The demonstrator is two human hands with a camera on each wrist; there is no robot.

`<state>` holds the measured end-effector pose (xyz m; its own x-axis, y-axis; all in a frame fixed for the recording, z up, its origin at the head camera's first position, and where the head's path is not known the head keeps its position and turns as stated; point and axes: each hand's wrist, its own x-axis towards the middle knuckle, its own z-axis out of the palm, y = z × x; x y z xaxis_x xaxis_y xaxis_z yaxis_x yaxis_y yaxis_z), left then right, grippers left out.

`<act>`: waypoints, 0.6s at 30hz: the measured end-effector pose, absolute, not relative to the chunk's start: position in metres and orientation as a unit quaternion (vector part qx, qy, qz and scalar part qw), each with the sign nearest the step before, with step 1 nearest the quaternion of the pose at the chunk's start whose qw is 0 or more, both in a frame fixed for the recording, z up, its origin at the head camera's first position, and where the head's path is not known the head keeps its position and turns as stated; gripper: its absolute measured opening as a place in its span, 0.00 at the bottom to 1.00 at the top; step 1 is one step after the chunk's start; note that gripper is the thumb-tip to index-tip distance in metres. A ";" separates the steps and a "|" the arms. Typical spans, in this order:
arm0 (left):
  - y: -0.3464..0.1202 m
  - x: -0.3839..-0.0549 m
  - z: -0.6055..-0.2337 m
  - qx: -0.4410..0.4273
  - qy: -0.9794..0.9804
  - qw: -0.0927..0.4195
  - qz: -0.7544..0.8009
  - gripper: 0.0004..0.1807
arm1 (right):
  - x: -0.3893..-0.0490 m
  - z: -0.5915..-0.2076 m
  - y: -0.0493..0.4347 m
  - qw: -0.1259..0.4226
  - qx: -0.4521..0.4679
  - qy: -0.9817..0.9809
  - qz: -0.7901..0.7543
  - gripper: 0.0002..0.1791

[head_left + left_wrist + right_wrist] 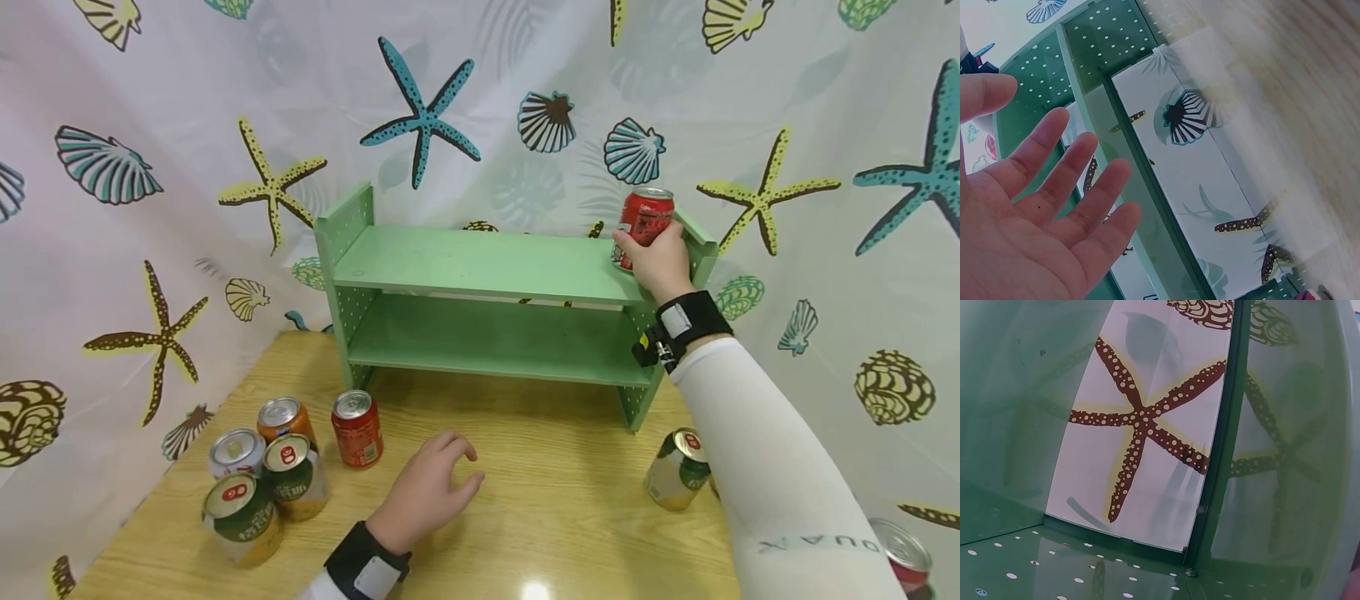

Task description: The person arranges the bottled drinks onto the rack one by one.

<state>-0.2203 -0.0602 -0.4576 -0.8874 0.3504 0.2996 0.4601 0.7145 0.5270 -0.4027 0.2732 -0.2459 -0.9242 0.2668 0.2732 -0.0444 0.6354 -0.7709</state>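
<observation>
At the right end of the top board of the green two-tier shelf, my right hand grips a red soda can that stands upright. Thumb and fingers wrap its lower part, and the can's base is partly hidden. My left hand is held over the wooden table in front of the shelf, fingers loosely bent with nothing in them. In the left wrist view that palm faces up with fingers spread. Nearest to it stands another red can, to its left.
Left on the table cluster two green-and-white cans, an orange can and a pale can. Another green-and-white can stands beside the right forearm. A red-sided can sits far right. A patterned curtain hangs behind.
</observation>
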 end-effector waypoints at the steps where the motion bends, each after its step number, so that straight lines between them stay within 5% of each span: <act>1: -0.060 -0.220 -0.458 -0.219 -0.922 0.089 -0.306 0.11 | -0.403 -0.246 0.273 0.184 -0.063 -0.885 0.423 0.53; 18: -0.060 -0.220 -0.457 -0.224 -0.921 0.095 -0.305 0.11 | -0.411 -0.248 0.274 0.191 -0.061 -0.883 0.424 0.54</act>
